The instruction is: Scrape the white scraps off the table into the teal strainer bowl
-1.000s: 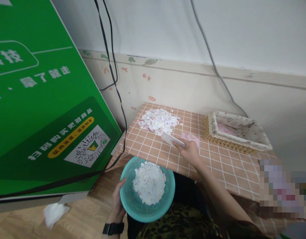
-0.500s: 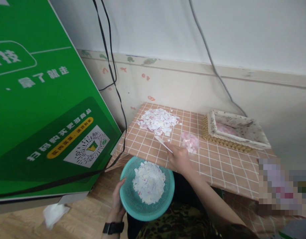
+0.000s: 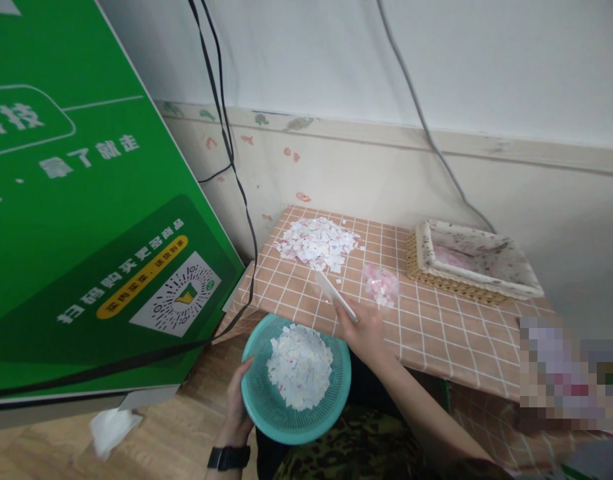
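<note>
Green sign panel [image 3: 111, 200]: fills the left of the frame, QR code towards you.
Left hand [image 3: 238, 393]: bottom centre, grasping the left rim of your teal colander [image 3: 299, 437].
Colander load: white paper scraps [image 3: 299, 367], heaped in the middle.
Scrap pile [image 3: 316, 241]: centre of the frame, on the checked tablecloth [image 3: 436, 327], wider left to right than deep, up and left of your right hand, which is the nearer one.
White scraper [image 3: 331, 291]: long axis slanting upper left to lower right, far end just below the pile; touching the cloth or not, you can't tell.
Right hand [image 3: 364, 327]: closed round the scraper, above and right of the colander.
Pink packet [image 3: 381, 285]: just above that hand.
Wicker basket [image 3: 456, 287]: right of the frame, floral-lined.
</note>
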`<action>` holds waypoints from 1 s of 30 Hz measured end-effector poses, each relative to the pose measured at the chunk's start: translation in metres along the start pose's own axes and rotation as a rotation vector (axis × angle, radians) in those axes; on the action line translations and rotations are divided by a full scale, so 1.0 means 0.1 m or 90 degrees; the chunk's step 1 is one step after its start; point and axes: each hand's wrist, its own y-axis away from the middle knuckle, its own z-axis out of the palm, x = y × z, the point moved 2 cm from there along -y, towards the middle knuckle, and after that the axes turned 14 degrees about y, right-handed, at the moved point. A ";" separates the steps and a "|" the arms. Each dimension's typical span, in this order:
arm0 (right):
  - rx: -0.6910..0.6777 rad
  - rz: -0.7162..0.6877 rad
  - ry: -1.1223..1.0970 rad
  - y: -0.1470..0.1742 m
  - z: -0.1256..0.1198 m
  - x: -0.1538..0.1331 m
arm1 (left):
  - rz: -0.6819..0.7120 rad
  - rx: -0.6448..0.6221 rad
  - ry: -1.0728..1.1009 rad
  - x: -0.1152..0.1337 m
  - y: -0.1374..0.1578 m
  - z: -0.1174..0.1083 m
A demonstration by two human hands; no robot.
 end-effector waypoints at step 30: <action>0.015 0.143 0.143 -0.27 -0.21 0.69 | 0.003 -0.016 -0.024 -0.33 -0.22 -0.11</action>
